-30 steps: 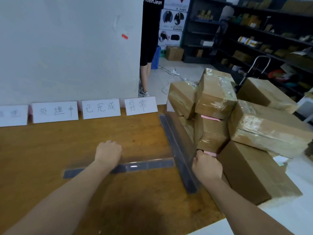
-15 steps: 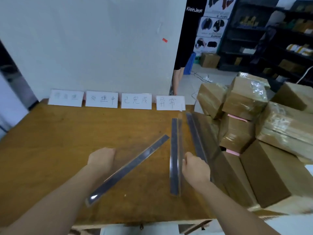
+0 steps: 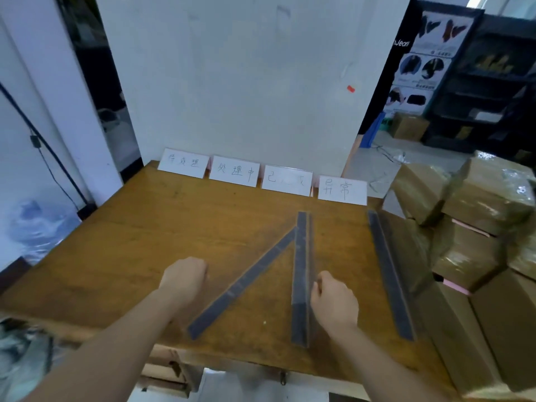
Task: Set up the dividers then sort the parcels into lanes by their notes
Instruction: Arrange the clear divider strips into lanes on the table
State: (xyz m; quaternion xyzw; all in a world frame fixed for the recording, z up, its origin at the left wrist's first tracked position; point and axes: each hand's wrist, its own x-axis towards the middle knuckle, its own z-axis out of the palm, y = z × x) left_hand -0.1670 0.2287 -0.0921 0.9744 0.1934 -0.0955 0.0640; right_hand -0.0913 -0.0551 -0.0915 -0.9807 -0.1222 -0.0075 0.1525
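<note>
Three dividers lie on the bench, each a dark strip with a clear upright wall.

- **Slanted divider**: it runs from near the front edge up and to the right. Its far tip touches the middle divider, or lies just beside it.
- **Middle divider**: it runs straight from the front edge toward the far edge and points between the third and fourth cards.
- **Right divider**: it lies along the right edge, well apart from the other two. Its clear wall stands against the parcels.

The left hand sits just left of the slanted divider, about midway between the front and far edges. Its fingers are curled tight over the top of the clear wall. That wall shows only as a faint sheen.

The right hand is just right of the middle divider, near the front edge. Its fingers are clamped on that divider's clear wall.

Four white cards with handwritten characters stand in a row along the far edge, against a white board:
- first card
- second card
- third card
- fourth card

The brown taped parcels are piled beyond the right edge, none of them in a lane. Pink notes stick out between some of them, too small to read.

Dark shelves stand in the room behind the pile.
</note>
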